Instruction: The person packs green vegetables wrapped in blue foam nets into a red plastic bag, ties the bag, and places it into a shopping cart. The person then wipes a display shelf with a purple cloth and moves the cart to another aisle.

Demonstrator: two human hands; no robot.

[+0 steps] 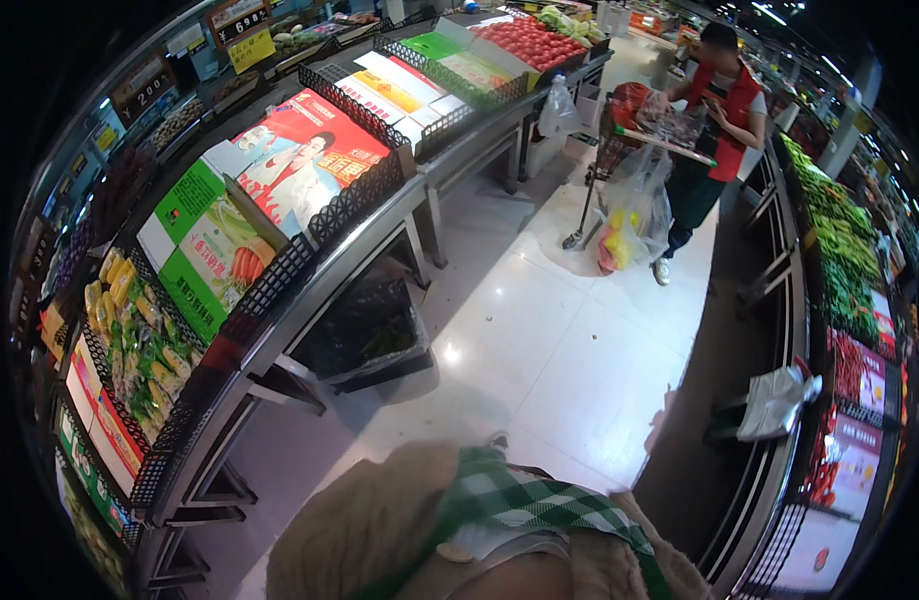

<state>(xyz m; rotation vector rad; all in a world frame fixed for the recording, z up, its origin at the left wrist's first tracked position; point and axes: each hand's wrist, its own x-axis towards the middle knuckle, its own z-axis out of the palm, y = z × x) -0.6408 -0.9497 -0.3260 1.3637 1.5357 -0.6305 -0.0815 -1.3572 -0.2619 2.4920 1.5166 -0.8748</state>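
Note:
Neither of my hands is in view; at the bottom are my brown coat sleeve [362,517] and a green-and-white checked apron [542,506]. To the left runs a produce stand with wrapped corn cobs [148,337], a green-and-white carton [208,247] and a red printed carton [317,154]. Farther along it lie tomatoes [531,41] with leafy vegetables beyond them. A person in a red vest [729,120] stands up the aisle behind a shopping cart [662,144], from which clear plastic bags [636,202] hang.
Below the left stand sits a black-lined crate [373,330] on the tiled floor. The right stand holds green vegetables [842,247] and red peppers [825,472]. White plastic bags [774,401] hang from its edge, and a clear bag [558,109] hangs from the left stand.

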